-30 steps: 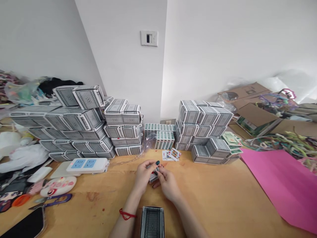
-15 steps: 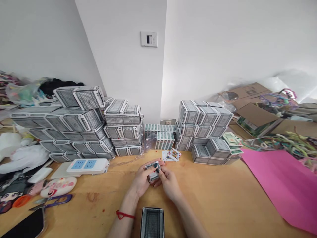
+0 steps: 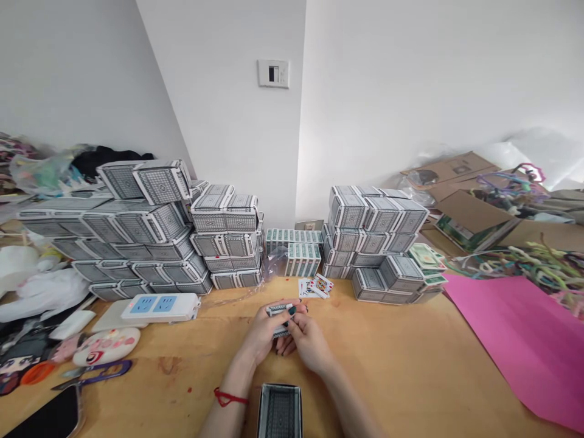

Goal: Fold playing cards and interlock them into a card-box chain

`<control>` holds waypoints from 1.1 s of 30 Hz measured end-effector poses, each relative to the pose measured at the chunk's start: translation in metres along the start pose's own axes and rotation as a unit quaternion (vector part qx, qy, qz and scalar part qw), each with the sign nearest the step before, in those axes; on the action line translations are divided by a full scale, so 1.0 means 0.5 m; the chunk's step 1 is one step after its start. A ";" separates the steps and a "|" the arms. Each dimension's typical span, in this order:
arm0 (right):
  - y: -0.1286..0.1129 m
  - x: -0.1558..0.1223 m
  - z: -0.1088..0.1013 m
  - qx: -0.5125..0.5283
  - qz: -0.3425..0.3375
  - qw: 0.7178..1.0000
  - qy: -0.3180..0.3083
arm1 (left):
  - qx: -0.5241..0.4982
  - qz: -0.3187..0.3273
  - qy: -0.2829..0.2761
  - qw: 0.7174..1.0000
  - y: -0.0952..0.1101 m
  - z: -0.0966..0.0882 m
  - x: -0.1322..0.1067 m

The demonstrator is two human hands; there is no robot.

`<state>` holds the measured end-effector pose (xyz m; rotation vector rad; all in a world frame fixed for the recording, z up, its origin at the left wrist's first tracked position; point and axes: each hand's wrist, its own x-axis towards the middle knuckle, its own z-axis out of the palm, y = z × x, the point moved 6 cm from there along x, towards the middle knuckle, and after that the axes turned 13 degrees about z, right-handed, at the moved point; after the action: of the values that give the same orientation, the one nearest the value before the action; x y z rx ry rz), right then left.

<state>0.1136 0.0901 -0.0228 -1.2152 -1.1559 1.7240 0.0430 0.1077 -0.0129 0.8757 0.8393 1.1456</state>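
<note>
Over the middle of the table, my left hand (image 3: 260,333) is closed around grey-patterned playing cards (image 3: 276,310) that look folded together. My right hand (image 3: 311,340) pinches the same cards from the right, with its thumb beside the left thumb; the fingers hide much of them. Below my hands, between the forearms, stands an open-topped box (image 3: 280,417) with grey card-back patterned walls. Beyond my fingertips a few loose face cards (image 3: 316,286) lie face up. Behind them are rows of green-edged card packs (image 3: 303,260).
Stacked card-patterned boxes stand at left (image 3: 152,222) and right (image 3: 349,210). A power strip (image 3: 159,307), scissors (image 3: 98,372) and a phone (image 3: 48,417) lie at left. Pink paper (image 3: 511,334) covers the right side, near cardboard boxes (image 3: 477,213).
My thumbs and fingers have shifted on the cards, and my right hand's fingers have curled lower beneath them. The cards appear tilted slightly differently. The box and stacks stay put.
</note>
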 end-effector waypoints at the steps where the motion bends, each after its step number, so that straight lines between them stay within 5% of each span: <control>1: 0.001 0.001 0.000 -0.011 -0.005 1.000 0.012 | 0.005 0.003 0.010 1.000 -0.001 -0.004 0.002; 15: -0.003 0.000 -0.006 -0.061 -0.059 0.995 0.049 | 0.007 0.030 0.114 0.993 0.003 -0.011 0.011; 22: 0.005 0.012 -0.017 0.050 -0.031 0.997 0.051 | 0.025 0.134 0.089 0.987 0.030 -0.007 0.012; 26: 0.006 0.015 -0.032 0.100 -0.039 0.991 0.085 | -0.018 0.127 0.062 0.990 0.017 -0.014 0.020; 30: 0.004 0.016 -0.031 0.096 -0.038 0.991 0.084 | 0.062 0.139 0.056 0.987 0.007 -0.025 0.029; 33: 0.006 0.016 -0.026 0.066 -0.015 0.994 0.091 | 0.190 0.187 0.094 0.959 0.018 -0.036 0.026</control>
<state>0.1234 0.0995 -0.0302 -1.2380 -0.9346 1.6041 0.0258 0.1246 -0.0137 1.2979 1.1041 1.4376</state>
